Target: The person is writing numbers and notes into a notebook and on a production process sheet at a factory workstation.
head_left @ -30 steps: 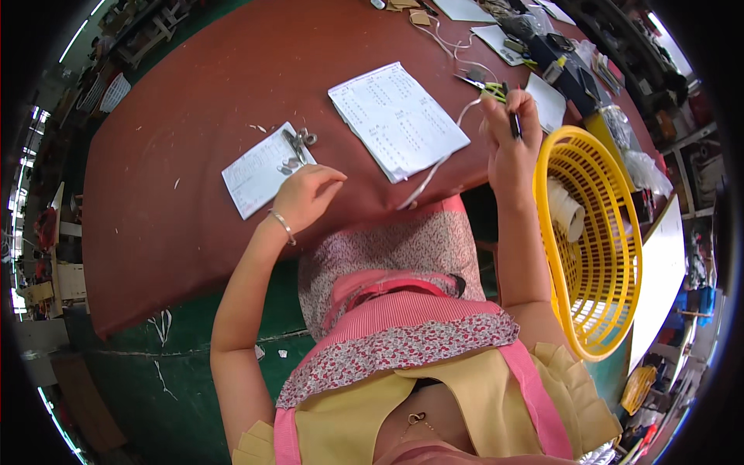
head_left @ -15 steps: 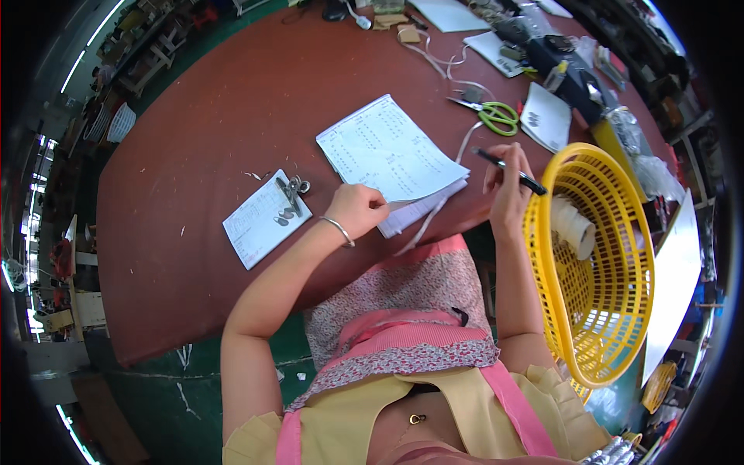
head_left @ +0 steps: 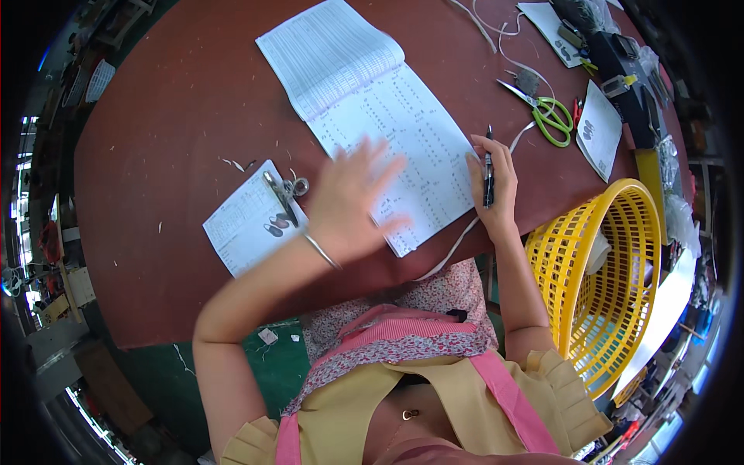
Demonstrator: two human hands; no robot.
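A notebook (head_left: 422, 136) covered in handwriting lies open on the table, its upper page (head_left: 333, 58) folded away toward the far side. Over the notebook's near left part, my left hand (head_left: 349, 201) is spread wide and blurred by motion, holding nothing. At the notebook's right edge, my right hand (head_left: 502, 186) grips a black pen (head_left: 488, 174), which stands roughly upright along the fingers. Just left of my left hand lies a printed sheet (head_left: 239, 221) with a metal bulldog clip (head_left: 280, 198) on it.
Green-handled scissors (head_left: 552, 122) and a white cord lie right of the notebook on the dark red table (head_left: 170, 139). Another printed card (head_left: 598, 128) rests beyond them. A yellow plastic basket (head_left: 570, 256) stands by my right arm, with a pale roll inside.
The notebook's top page has been turned over toward the far side, showing another written page. My left hand has opened and spread. My right hand with the pen has moved to the page edge.
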